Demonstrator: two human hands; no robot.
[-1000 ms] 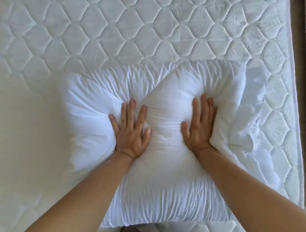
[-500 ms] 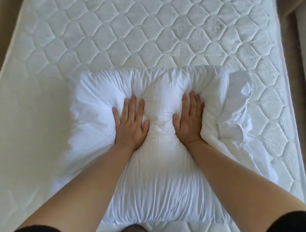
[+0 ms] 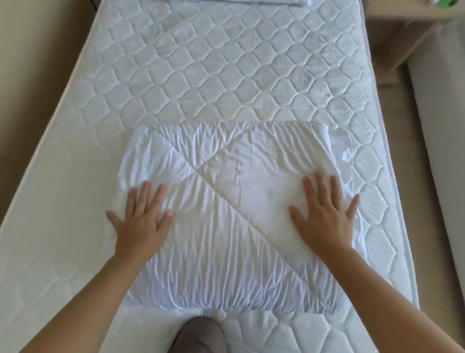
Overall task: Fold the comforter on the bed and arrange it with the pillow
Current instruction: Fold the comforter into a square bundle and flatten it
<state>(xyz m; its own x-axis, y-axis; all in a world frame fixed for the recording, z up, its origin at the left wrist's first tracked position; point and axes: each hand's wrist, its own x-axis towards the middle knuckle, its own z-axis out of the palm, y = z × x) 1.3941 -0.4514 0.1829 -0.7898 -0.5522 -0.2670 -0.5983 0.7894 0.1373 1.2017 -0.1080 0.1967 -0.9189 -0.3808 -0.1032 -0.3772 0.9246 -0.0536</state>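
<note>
L hand (image 3: 141,216), R hand (image 3: 324,218) flat on comforter (image 3: 226,247); pillow (image 3: 239,2) mostly cropped.

1 head cam, looking steeply down, close over bed (image 3: 226,75)

The left hand (image 3: 141,216) lies flat, palm down, fingers straight and spread, little finger splayed outward. The right hand (image 3: 324,216) mirrors it, well apart from it, and the two thumbs point toward each other. Both bare forearms run back from the fingers to the lower corners.
</note>
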